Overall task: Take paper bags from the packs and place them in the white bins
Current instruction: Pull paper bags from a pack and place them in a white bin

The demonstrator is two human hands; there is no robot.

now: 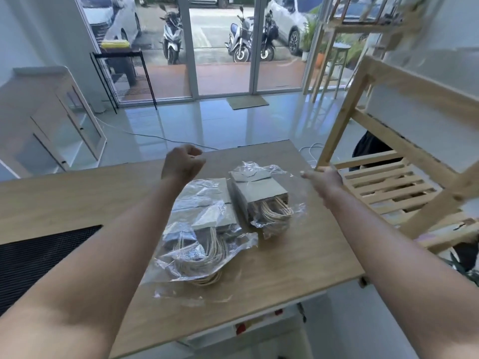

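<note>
Left pack (204,224): centre of frame on table (64,203), handles toward lower edge.
Right pack (256,195): just beside it, long axis running up and down the frame, clear wrap (274,168) loose around it.
Left hand (181,164): above left pack, fingers curled, nothing seen held.
Right hand (325,181): right of right pack and nearer it, fingertips at wrap edge; hold cannot be told.

2 bare forearms (124,237), smooth skin, bare left hand (181,164), bare right hand (324,181)

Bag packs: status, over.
Left hand curled, empty. Right hand at rack leg, grip unclear. Left pack, right pack on table, wraps open.
</note>
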